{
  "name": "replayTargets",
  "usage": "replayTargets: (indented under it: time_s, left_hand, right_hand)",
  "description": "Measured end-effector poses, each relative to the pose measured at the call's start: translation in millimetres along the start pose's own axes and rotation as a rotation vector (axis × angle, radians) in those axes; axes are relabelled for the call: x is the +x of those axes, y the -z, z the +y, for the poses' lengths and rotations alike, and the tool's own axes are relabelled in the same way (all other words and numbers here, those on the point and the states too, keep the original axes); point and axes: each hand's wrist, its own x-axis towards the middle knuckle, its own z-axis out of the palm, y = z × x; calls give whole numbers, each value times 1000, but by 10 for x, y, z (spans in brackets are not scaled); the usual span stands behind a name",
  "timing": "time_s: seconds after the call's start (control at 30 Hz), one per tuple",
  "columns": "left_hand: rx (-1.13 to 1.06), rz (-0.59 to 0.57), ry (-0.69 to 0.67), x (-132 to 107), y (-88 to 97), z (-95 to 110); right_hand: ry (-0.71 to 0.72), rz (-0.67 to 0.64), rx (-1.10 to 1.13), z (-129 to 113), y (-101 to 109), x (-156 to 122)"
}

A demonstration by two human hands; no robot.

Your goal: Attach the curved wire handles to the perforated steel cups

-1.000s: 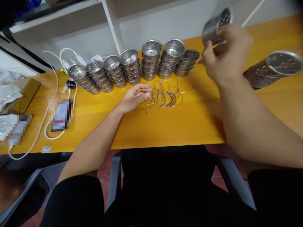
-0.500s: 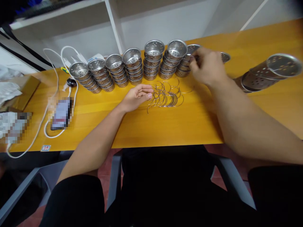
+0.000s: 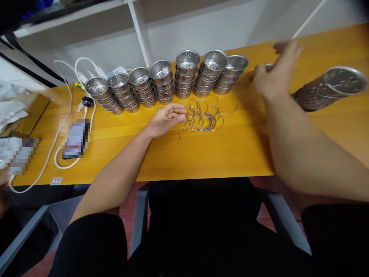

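My left hand [image 3: 167, 120] rests on the table with its fingers loosely bent and apart. Its fingertips lie at the left edge of a pile of thin curved metal wires [image 3: 211, 121], and it holds nothing that I can see. My right hand [image 3: 275, 73], slightly blurred, spreads thumb and fingers around a perforated metal cup [image 3: 268, 67] that it mostly hides; a grip does not show. To its left stands the last stack of perforated metal cups [image 3: 235, 65] in the row. On its right, a taller stack of cups [image 3: 343, 80] leans outward in the view.
More cup stacks [image 3: 160, 71] line the back of the wooden table [image 3: 201, 157]. A phone [image 3: 75, 139] and white cables [image 3: 69, 104] lie at left, near a cardboard box [image 3: 36, 113] with plastic bags. Chair armrests [image 3: 140, 215] stand below the front edge.
My right hand has left the rightmost stack of the row and moved right to the partly hidden cup, its fingers spreading. The left hand stays in place.
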Motion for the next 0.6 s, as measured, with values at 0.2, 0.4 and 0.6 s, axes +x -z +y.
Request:
replayTargets:
  time_s: [0.2, 0.4, 0.6]
  left_hand:
    - [24, 3, 10, 6, 9, 9]
    - [21, -6, 0, 14, 16, -23]
    - [6, -30, -31, 5, 34, -38]
  right_hand:
    - [-513, -190, -119, 355, -277, 222]
    - [-488, -52, 37, 608, -356, 378]
    - [50, 410, 509, 713, -270, 482]
